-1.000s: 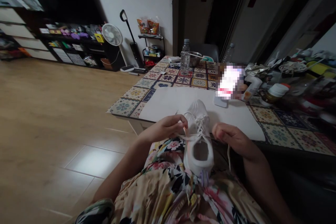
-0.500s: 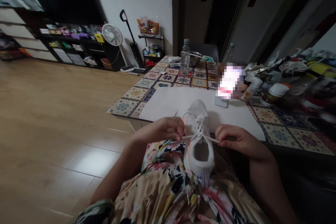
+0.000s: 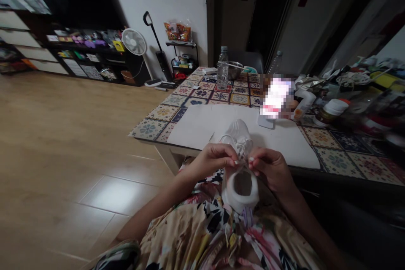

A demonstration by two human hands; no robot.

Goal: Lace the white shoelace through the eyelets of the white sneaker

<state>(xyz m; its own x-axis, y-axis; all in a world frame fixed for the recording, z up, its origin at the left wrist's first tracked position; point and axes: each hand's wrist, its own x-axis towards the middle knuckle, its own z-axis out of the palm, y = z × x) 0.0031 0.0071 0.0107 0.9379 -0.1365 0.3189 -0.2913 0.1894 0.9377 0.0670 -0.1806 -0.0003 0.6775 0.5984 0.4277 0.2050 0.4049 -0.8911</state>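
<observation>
A white sneaker (image 3: 239,185) rests heel-first on my lap, over a floral garment (image 3: 202,228), its toe lying on a white sheet on the table. My left hand (image 3: 215,159) and my right hand (image 3: 267,168) meet over the shoe's tongue. Both are closed in a pinch on the white shoelace (image 3: 242,157), fingertips almost touching each other above the shoe opening.
A patterned table (image 3: 190,101) stands in front with a white sheet (image 3: 202,124), a water bottle (image 3: 222,69), a metal bowl (image 3: 236,68), and cluttered jars and packets at the right (image 3: 335,109). Wooden floor lies left, with a fan (image 3: 134,42) and shelves by the wall.
My hands, pulling the lace ends apart half a second ago, have come together over the middle of the shoe, still pinching the lace.
</observation>
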